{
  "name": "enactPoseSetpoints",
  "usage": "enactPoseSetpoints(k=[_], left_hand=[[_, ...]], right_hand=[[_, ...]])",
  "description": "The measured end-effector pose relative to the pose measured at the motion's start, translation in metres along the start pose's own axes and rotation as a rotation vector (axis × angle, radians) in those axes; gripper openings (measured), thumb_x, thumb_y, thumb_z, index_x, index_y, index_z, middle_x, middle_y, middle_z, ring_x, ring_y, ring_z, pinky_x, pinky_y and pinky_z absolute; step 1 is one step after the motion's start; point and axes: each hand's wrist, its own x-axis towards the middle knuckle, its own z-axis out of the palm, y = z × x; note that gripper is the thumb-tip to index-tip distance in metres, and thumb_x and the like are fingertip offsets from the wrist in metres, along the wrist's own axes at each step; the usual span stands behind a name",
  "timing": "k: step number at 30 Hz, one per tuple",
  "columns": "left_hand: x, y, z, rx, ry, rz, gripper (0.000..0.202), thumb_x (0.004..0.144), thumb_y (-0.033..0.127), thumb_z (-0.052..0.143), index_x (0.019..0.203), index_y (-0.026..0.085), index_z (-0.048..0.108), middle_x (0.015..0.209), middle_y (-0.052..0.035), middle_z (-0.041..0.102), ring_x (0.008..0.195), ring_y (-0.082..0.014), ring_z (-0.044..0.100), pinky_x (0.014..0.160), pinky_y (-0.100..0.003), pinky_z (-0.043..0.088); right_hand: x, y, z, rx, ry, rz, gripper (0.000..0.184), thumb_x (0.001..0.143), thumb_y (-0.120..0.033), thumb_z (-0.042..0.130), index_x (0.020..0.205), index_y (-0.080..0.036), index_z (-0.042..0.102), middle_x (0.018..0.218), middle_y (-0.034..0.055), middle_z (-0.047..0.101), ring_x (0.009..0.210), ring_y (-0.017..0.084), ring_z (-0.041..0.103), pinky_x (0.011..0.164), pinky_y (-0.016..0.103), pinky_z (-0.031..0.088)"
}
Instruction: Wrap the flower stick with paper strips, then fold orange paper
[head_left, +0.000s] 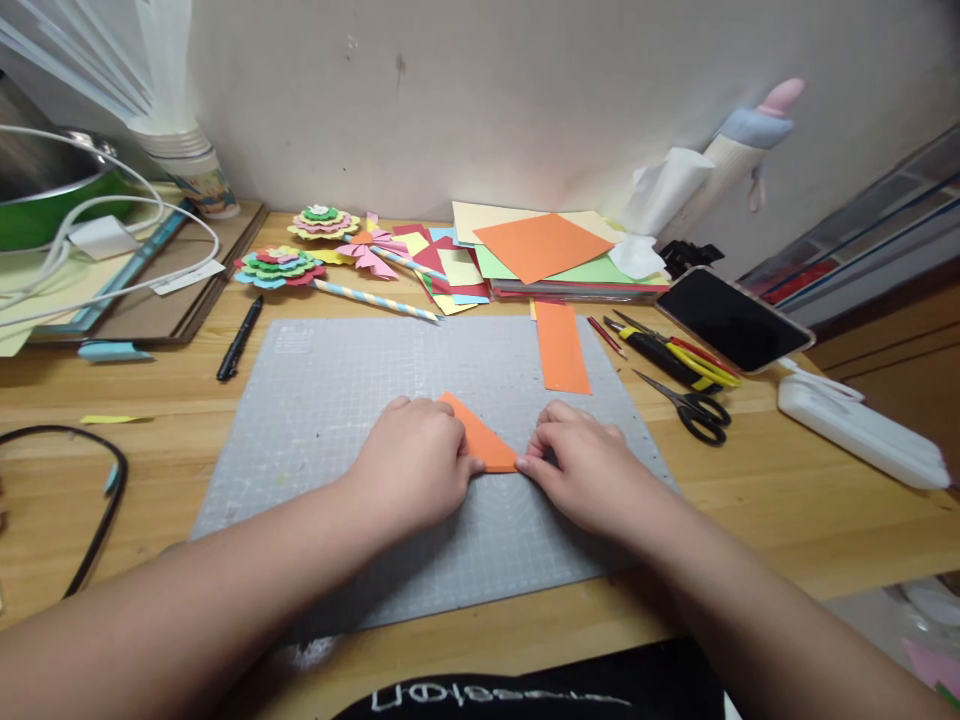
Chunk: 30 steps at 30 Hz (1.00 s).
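Note:
A folded piece of orange paper lies on the grey cutting mat, its visible part shaped like a triangle. My left hand is closed over the paper's left side, thumb at its lower edge, and hides that part. At the right corner, my right hand pinches the paper between thumb and fingers. Farther back on the mat rests an orange paper strip.
Scissors, a utility knife and a phone lie to the right. Behind the mat are paper flowers and stacked coloured paper. A black pen and a black cable are at left.

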Motion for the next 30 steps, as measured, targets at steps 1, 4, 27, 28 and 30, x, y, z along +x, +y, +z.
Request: enactPoseSetpoints(k=[1,4,27,28,30], left_hand=[[0.002,0.001,-0.002,0.006,-0.008,-0.007,0.028,0.082,0.038,0.055,0.064,0.018,0.064,0.071,-0.0067,0.065,0.072,-0.0235,0.058,0.069,-0.039,0.038],[0.009,0.0,-0.008,0.012,-0.066,-0.051,0.031,0.08,0.042,0.057,0.061,0.019,0.063,0.064,-0.0061,0.064,0.063,-0.0221,0.057,0.066,-0.037,0.038],[0.015,-0.01,-0.013,0.055,-0.149,-0.043,0.039,0.078,0.053,0.054,0.056,0.02,0.057,0.057,-0.0022,0.06,0.049,-0.014,0.042,0.051,-0.029,0.023],[0.015,-0.01,-0.012,0.051,-0.157,-0.044,0.039,0.078,0.052,0.055,0.056,0.02,0.057,0.057,-0.0019,0.059,0.049,-0.0144,0.043,0.051,-0.029,0.024],[0.015,-0.011,-0.012,0.049,-0.164,-0.049,0.038,0.078,0.052,0.055,0.057,0.021,0.058,0.057,-0.0017,0.059,0.051,-0.0155,0.044,0.053,-0.03,0.025]], right_hand=[[0.001,0.0,-0.001,-0.005,-0.002,-0.007,0.022,0.081,-0.024,0.065,0.061,-0.02,0.059,0.079,0.0039,0.059,0.073,0.021,0.057,0.061,0.034,0.036],[0.003,0.0,-0.001,-0.023,-0.009,-0.033,0.023,0.08,-0.024,0.066,0.059,-0.02,0.057,0.077,0.0046,0.058,0.073,0.021,0.058,0.057,0.033,0.038],[-0.055,-0.026,0.048,-0.006,0.29,-0.39,0.05,0.08,-0.005,0.039,0.13,-0.003,0.042,0.127,0.0174,0.06,0.122,0.023,0.052,0.108,0.046,0.038],[-0.053,-0.025,0.047,0.005,0.288,-0.38,0.05,0.081,-0.004,0.038,0.13,-0.004,0.044,0.124,0.0162,0.062,0.121,0.022,0.054,0.108,0.046,0.039],[-0.052,-0.021,0.044,0.029,0.275,-0.364,0.048,0.081,-0.004,0.037,0.128,-0.006,0.046,0.12,0.0143,0.065,0.118,0.021,0.057,0.108,0.046,0.04]])
